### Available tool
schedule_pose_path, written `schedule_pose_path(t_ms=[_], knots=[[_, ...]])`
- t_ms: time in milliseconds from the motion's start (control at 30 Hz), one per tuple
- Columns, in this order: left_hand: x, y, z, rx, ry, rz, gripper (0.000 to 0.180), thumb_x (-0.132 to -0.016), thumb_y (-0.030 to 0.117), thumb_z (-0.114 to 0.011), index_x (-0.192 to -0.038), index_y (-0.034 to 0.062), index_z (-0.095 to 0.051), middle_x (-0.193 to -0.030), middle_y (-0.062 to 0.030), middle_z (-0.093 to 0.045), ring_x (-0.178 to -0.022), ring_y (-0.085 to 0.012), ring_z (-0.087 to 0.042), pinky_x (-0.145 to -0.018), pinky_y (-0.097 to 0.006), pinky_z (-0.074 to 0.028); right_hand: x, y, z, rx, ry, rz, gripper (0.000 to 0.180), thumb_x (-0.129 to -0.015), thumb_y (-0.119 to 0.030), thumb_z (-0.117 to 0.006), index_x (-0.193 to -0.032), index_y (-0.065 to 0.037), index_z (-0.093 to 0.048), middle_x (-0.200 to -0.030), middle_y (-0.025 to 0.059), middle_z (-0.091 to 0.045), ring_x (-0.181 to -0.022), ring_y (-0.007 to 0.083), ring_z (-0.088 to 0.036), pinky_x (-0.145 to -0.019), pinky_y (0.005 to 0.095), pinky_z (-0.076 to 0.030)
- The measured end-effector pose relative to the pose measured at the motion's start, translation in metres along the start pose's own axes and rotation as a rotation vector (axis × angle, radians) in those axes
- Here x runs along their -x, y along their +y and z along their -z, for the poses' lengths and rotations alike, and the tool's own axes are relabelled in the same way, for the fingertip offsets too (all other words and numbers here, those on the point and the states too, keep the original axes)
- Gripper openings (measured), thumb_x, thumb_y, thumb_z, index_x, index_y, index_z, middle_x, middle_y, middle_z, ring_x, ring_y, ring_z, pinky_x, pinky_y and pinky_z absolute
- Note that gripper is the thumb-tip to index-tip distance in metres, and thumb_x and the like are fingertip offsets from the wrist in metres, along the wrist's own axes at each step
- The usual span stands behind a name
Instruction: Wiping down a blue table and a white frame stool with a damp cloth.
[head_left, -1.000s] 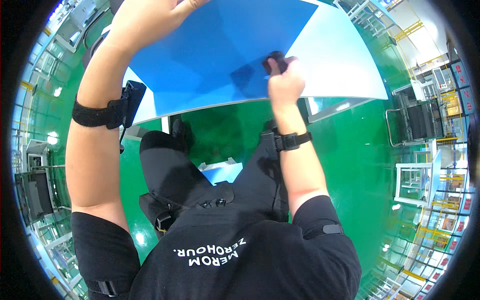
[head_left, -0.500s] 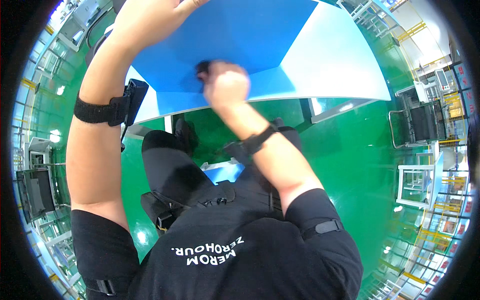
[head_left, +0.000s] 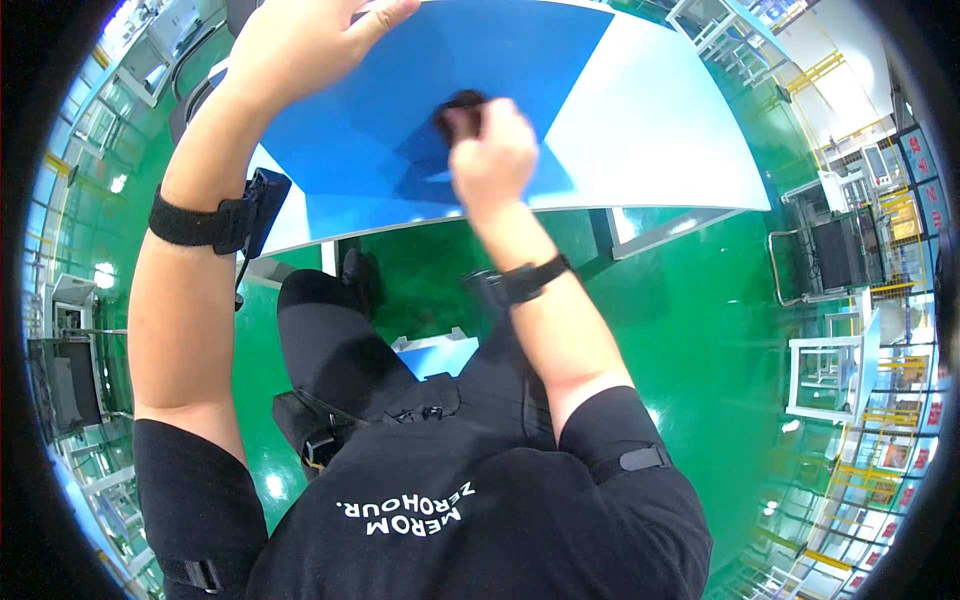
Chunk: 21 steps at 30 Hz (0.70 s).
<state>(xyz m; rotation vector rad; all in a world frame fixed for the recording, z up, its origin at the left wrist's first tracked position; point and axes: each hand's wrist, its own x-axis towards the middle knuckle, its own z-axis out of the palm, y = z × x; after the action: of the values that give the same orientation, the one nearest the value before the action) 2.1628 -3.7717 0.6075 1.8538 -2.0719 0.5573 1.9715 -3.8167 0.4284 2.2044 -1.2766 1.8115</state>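
Observation:
My right hand (head_left: 497,150) is closed on a small, dark, rounded object (head_left: 462,103) over the blue part of the tabletop (head_left: 390,110). Motion blurs the object, so I cannot make out its kind; a dark shadow lies beneath it. At the upper left my left hand (head_left: 305,45) reaches over the table with its thumb stretched out to the right. The other fingers are mostly cut off by the picture's upper edge. From what shows, that hand is open and holds nothing visible.
The table's curved front edge (head_left: 560,209) runs just beyond my knees, with a pale frame below it. On the green floor at right stand a black-seated chair (head_left: 840,250) and a white-framed table (head_left: 825,380). A black device (head_left: 266,212) is strapped to my left forearm.
My right hand has moved right and a little farther away across the tabletop, carrying the dark object with it. My left hand stays nearly in place.

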Motion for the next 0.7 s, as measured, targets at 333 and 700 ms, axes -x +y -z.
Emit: schedule_pose_path(t_ms=[333,700], knots=[[0.001,0.002,0.004,0.071,-0.047,0.024,0.059,-0.102,0.063,-0.044,-0.122,0.0136,-0.069,-0.105,-0.0178,-0.073,-0.1,-0.0409,-0.068,-0.085,-0.047,-0.054,0.037,-0.019,-0.017,-0.033,-0.347,0.195,0.027,-0.078,-0.027,-0.079,-0.082,-0.009,-0.06,-0.075,0.013,-0.064,-0.072,0.0357,-0.065,-0.066,0.0482,-0.051],[-0.003,0.005,0.006,0.037,-0.119,0.031,0.058,-0.102,0.064,-0.043,-0.12,0.0143,-0.069,-0.105,-0.0179,-0.073,-0.101,-0.04,-0.068,-0.085,-0.047,-0.054,-0.096,0.054,0.061,-0.2,0.092,-0.348,0.03,-0.084,-0.027,-0.081,-0.09,-0.001,-0.069,-0.083,0.0172,-0.071,-0.079,0.0392,-0.069,-0.074,0.0478,-0.053]])
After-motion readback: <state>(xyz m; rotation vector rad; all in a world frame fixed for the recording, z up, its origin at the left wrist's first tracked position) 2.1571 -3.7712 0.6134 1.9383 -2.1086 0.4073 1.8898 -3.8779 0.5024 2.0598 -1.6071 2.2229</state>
